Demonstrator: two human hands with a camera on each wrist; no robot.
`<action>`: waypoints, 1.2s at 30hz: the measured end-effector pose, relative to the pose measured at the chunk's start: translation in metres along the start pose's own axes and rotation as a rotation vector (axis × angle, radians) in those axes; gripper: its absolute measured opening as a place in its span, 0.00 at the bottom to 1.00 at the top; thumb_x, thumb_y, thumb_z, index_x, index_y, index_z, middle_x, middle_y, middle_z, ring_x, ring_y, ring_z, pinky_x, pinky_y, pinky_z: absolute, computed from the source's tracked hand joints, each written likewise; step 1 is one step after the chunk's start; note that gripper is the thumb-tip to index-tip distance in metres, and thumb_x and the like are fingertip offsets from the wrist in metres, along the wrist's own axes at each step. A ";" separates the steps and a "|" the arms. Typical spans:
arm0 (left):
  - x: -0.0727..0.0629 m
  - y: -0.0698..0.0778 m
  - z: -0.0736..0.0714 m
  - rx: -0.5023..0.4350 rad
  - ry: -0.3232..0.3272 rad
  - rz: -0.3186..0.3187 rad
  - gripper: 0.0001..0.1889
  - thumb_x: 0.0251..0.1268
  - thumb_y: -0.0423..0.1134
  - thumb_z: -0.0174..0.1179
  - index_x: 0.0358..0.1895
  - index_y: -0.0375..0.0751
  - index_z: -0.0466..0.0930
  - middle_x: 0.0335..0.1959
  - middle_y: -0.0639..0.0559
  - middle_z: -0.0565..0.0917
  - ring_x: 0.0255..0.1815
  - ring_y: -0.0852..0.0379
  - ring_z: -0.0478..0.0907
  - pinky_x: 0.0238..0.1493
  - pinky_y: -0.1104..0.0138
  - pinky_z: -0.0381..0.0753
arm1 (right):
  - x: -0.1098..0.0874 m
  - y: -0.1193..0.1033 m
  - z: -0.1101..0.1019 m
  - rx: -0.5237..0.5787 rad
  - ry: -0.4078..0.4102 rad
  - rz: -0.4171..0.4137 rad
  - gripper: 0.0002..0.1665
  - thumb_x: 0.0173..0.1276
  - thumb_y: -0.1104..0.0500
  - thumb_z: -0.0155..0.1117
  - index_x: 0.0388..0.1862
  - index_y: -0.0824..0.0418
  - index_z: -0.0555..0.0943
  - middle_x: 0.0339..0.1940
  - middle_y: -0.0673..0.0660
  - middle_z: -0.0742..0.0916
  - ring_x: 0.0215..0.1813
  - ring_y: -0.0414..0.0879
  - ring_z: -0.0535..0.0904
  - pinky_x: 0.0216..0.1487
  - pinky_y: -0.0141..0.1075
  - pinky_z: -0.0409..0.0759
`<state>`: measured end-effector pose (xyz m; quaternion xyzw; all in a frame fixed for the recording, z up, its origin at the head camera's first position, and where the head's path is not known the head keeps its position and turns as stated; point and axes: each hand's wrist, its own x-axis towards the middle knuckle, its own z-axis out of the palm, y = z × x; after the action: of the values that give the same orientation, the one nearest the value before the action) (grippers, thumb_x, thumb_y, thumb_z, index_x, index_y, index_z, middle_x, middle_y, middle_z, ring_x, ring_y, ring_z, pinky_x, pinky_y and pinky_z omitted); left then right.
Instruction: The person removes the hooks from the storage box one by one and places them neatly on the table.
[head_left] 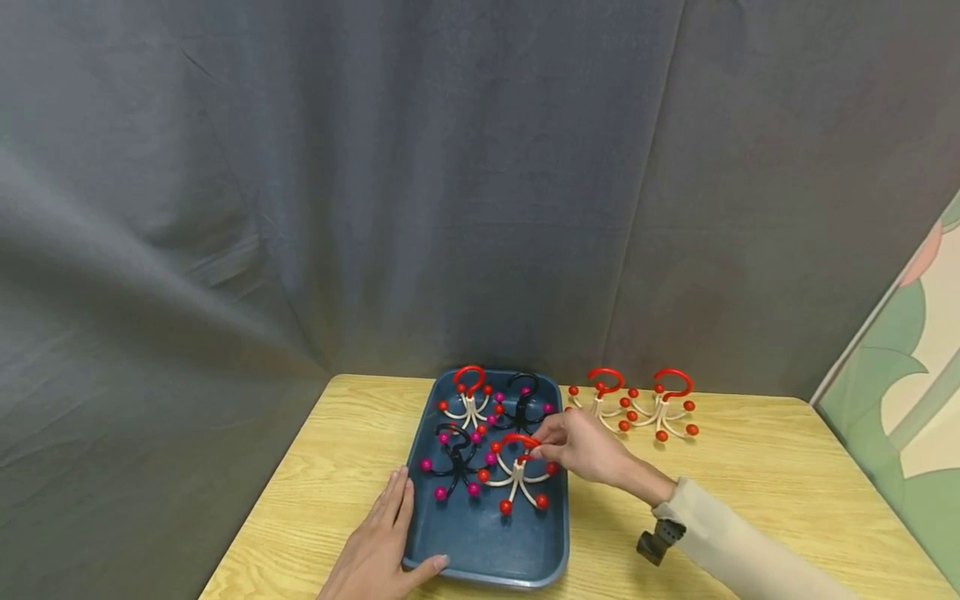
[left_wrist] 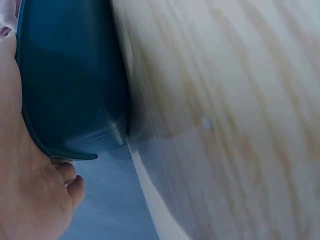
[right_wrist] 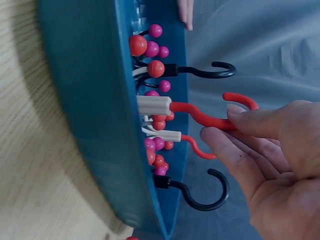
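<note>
My right hand point(head_left: 585, 446) pinches the red hook of a white multi-arm hanger point(head_left: 517, 471) with red ball tips, over the front right of the blue tray point(head_left: 487, 558). In the right wrist view, thumb and fingertips meet on that red hook point(right_wrist: 202, 116). My left hand point(head_left: 378, 537) lies with straight fingers along the tray's left rim, its thumb at the front rim. Two black hangers with pink balls, one in front point(head_left: 457, 458) and one behind point(head_left: 521, 408), stand in the tray. Another white hanger point(head_left: 470, 408) with a red hook stands at its back left.
Two more white hangers with red hooks, a nearer-to-tray one point(head_left: 597, 407) and a farther one point(head_left: 662, 410), stand on the wooden table point(head_left: 750, 500) right of the tray. A grey curtain point(head_left: 450, 183) hangs behind the table. A patterned panel point(head_left: 915, 375) is at the right.
</note>
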<state>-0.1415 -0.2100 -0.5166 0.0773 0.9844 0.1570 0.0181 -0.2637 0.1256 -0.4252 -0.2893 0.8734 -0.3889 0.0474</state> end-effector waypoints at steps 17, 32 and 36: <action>0.001 -0.001 0.005 0.013 -0.003 0.000 0.65 0.57 0.85 0.53 0.85 0.37 0.52 0.89 0.42 0.50 0.89 0.42 0.50 0.83 0.45 0.64 | -0.019 -0.015 -0.036 0.001 0.162 -0.032 0.11 0.64 0.58 0.80 0.44 0.59 0.92 0.37 0.52 0.95 0.37 0.40 0.93 0.37 0.30 0.87; 0.000 -0.001 0.002 0.008 -0.006 -0.009 0.66 0.56 0.85 0.53 0.85 0.37 0.51 0.89 0.42 0.49 0.89 0.42 0.49 0.82 0.44 0.65 | -0.048 0.001 -0.070 0.057 0.286 0.017 0.14 0.64 0.58 0.80 0.49 0.57 0.93 0.41 0.53 0.95 0.38 0.35 0.92 0.37 0.30 0.87; 0.000 -0.001 0.002 0.001 -0.007 -0.011 0.66 0.56 0.85 0.53 0.85 0.37 0.51 0.89 0.42 0.48 0.89 0.41 0.49 0.82 0.43 0.64 | -0.058 0.008 -0.075 0.064 0.293 0.067 0.16 0.65 0.55 0.79 0.51 0.57 0.92 0.42 0.54 0.95 0.39 0.37 0.92 0.37 0.31 0.87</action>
<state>-0.1411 -0.2099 -0.5189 0.0725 0.9848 0.1561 0.0223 -0.2431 0.2104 -0.3870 -0.1986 0.8671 -0.4530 -0.0586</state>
